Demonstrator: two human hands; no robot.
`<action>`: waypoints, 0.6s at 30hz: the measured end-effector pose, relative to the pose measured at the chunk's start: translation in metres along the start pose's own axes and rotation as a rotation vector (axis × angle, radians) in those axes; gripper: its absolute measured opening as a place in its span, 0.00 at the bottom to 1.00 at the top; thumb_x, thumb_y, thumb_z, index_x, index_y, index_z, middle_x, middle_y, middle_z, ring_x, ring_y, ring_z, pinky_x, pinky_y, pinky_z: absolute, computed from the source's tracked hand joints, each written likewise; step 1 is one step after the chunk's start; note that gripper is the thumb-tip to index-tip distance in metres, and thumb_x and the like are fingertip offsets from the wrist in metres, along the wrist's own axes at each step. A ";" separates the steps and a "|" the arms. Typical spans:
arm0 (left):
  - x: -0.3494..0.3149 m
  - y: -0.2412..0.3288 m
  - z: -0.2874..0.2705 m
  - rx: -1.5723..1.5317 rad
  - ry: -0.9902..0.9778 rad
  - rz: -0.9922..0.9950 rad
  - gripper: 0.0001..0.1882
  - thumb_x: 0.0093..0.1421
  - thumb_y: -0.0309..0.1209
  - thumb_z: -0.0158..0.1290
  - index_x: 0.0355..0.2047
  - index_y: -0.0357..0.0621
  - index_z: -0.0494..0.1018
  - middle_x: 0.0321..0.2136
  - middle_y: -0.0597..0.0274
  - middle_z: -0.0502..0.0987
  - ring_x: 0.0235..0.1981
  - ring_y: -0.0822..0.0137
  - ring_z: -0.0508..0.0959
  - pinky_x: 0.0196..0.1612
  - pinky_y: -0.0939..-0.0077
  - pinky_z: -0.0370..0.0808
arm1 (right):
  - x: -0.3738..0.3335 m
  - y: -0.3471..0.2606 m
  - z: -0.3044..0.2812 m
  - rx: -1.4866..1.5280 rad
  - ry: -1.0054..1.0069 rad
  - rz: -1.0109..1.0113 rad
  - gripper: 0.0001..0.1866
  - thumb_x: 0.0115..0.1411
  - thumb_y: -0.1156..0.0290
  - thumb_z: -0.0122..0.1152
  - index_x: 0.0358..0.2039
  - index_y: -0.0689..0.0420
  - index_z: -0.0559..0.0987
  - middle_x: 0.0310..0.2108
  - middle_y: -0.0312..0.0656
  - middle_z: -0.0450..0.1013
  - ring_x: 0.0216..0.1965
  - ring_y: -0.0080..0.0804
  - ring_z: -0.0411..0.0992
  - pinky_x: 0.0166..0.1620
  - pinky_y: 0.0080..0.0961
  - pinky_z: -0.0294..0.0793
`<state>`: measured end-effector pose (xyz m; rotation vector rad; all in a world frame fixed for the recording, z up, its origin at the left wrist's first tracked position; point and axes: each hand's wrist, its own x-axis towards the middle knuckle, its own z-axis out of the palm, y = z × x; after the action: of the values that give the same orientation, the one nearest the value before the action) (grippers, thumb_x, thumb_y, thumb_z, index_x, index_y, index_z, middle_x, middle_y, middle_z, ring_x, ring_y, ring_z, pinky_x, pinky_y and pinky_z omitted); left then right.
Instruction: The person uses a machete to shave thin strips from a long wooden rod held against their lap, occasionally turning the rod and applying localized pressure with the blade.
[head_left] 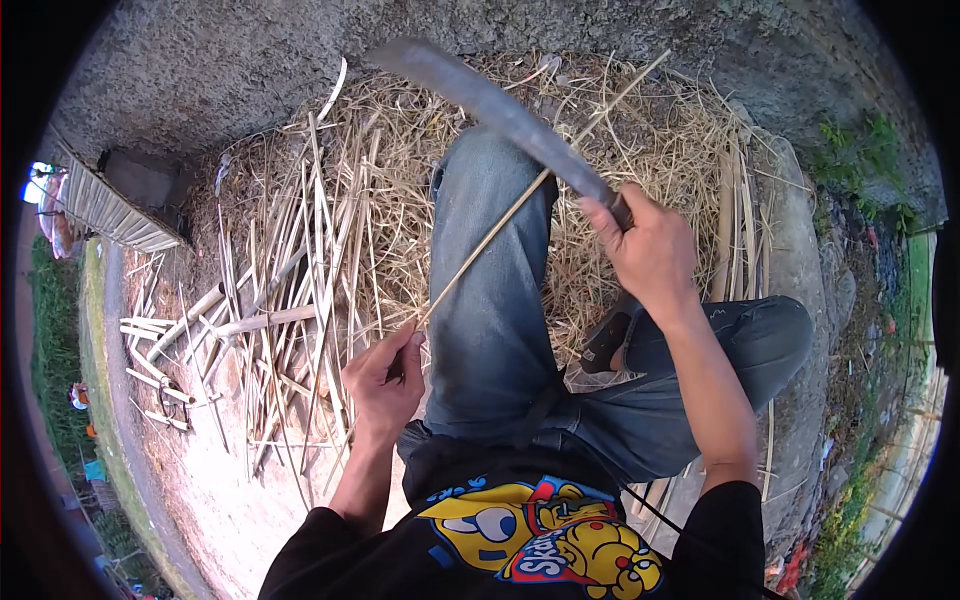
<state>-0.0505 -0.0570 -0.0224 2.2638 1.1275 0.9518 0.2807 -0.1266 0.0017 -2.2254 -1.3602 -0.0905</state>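
Observation:
My left hand (385, 385) pinches the near end of a thin bamboo strip (490, 237), which slants up and to the right across my jeans-clad leg. My right hand (650, 245) is wrapped round the handle of a machete (500, 112). Its broad grey blade points to the upper left and crosses over the strip just beyond my knee. Whether the edge touches the strip I cannot tell. Beneath the strip's far part lies a heap of pale shavings (640, 130).
Many split bamboo strips (315, 260) lie piled on the ground at the left, with short cut pieces (155, 345) farther out. More strips (738, 220) lie right of my right hand. A rough grey wall (250, 60) runs along the far side. A slatted panel (115, 205) stands at the left.

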 end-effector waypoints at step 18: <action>-0.013 -0.035 -0.016 0.103 0.068 0.212 0.09 0.54 0.14 0.63 0.36 0.33 0.83 0.28 0.50 0.85 0.22 0.61 0.83 0.26 0.74 0.77 | 0.022 0.034 -0.016 0.161 0.041 0.223 0.36 0.69 0.34 0.51 0.26 0.59 0.77 0.12 0.45 0.71 0.17 0.49 0.75 0.21 0.42 0.71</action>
<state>-0.0860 -0.0462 -0.0394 2.4902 0.9987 1.0819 0.3238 -0.1283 0.0093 -2.2094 -1.0512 0.0514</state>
